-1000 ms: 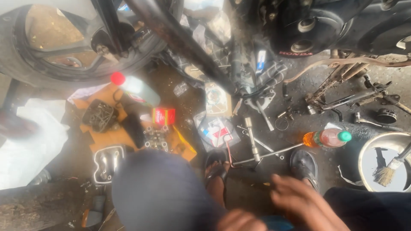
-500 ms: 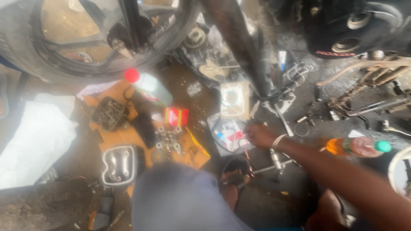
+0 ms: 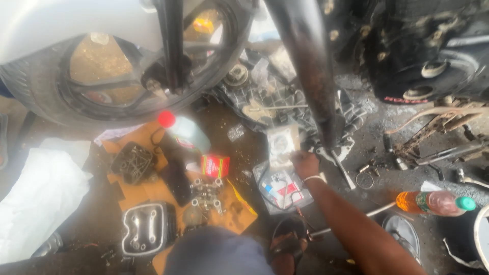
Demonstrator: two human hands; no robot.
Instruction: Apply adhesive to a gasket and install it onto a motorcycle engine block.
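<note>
one right hand w/ fingers on clear plastic packet, red box well left

The small box is red with a white band. The bottle cap is red. The lying bottle is orange with a green cap. The cardboard is orange-brown, the cloth white, the tyre black, the engine cover silver-grey.
</note>
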